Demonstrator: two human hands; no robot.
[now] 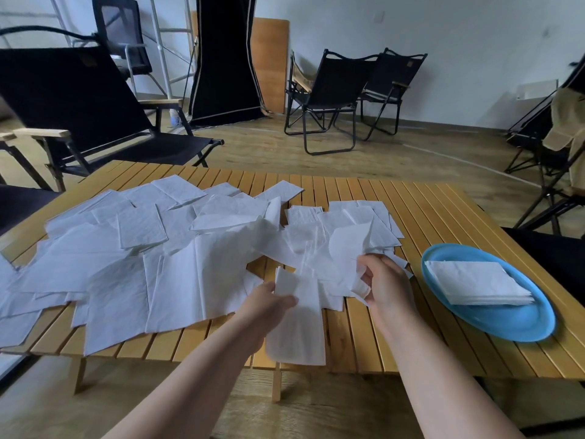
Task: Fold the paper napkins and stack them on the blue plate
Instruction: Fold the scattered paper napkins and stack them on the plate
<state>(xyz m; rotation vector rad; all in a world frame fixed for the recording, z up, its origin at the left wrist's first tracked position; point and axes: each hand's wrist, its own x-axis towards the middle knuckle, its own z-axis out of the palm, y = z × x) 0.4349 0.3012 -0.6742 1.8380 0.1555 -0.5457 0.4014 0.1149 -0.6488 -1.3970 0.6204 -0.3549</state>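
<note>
I'm pinching one napkin (297,315) between my left hand (269,304) and right hand (384,285), holding it off the table (443,210) so it's hanging free for folding. It's thin, white and floppy. The folded stack (478,283) is sitting on the blue plate (506,321) by my right, and the loose pile (142,248) is sprawling left.

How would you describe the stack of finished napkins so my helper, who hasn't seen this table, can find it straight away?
Start at the slatted wooden table and look to its right side, where a blue plate sits near the edge. The stack of folded napkins lies on that plate. Unlike the loose napkins spread over the rest of the table, it is a neat squared pile.
</note>
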